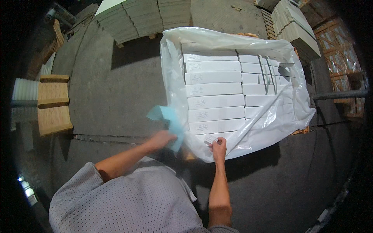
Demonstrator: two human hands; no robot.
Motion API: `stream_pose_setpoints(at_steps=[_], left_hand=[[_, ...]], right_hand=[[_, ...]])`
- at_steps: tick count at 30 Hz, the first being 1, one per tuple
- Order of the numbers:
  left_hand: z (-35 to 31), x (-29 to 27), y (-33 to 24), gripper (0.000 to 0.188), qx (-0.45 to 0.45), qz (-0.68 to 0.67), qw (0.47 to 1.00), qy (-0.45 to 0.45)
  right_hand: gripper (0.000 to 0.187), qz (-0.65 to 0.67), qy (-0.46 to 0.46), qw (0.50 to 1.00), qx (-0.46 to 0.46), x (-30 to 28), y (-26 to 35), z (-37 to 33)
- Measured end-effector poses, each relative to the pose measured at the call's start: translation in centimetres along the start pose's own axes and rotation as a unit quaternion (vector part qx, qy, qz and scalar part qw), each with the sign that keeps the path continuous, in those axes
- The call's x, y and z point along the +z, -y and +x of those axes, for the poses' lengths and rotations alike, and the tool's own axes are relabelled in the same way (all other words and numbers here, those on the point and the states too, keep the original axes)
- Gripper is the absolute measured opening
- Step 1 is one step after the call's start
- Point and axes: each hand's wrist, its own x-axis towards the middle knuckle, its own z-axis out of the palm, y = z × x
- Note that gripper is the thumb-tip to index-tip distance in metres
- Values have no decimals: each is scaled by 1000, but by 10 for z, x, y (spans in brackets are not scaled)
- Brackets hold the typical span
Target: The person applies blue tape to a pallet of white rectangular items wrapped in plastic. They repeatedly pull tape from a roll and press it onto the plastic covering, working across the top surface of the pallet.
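Just below frame center, your left hand [163,139] clutches a pale-blue sheet [175,130]; your right hand [219,147] pinches a white label [210,139].

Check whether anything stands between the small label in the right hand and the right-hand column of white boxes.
Yes: a loose fold of the translucent plastic sheet lies across the lower part of the right-hand column of white boxes, to the right of the right hand and its label.

Glossy plastic sheeting [268,126]; matt cardboard boxes [216,89]; paper label [210,138].
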Motion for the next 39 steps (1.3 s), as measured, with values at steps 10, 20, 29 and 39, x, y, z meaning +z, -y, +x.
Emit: stream_pose_setpoints(at_steps=[10, 20, 29, 39], left_hand=[[65, 60, 29, 35, 184, 450, 862, 143], [15, 33, 47, 32, 247, 445, 843, 176], [16, 39, 48, 31, 233, 408, 872, 137], [25, 42, 53, 31, 212, 430, 869, 124]], right_hand=[[37, 220, -42, 973, 44, -25, -20, -25], [35, -216, 20, 959, -182, 2, 13, -15], [40, -336, 52, 919, -199, 22, 37, -18], [46, -412, -128, 858, -278, 38, 38, -32]])
